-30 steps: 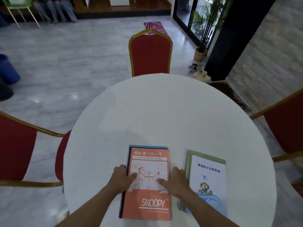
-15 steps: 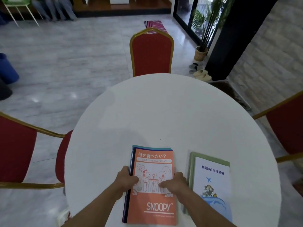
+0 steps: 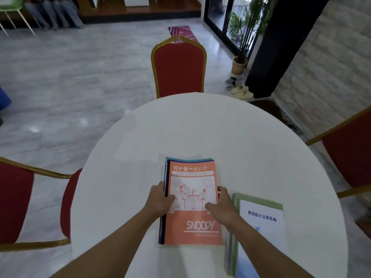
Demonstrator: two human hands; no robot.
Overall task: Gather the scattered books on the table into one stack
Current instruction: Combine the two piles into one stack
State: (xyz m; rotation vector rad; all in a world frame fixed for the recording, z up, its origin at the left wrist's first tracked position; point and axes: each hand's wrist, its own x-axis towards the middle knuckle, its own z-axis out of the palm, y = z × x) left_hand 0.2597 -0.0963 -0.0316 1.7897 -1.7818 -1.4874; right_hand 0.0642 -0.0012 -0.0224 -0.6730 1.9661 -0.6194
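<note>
Head view: orange Snoopy book topping a small stack near the counter near edge, long axis running away from the body. Left hand clamped on its left edge, right hand on the right edge — fingers pressed together on the cover. White-covered book just beside, rightward — closest to the right hand, probably next.

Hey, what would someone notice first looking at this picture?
The orange Snoopy book atop a small stack near the white round table's front edge, with the left hand and right hand gripping its sides. Just right lies a white-covered book on a green one.
</note>
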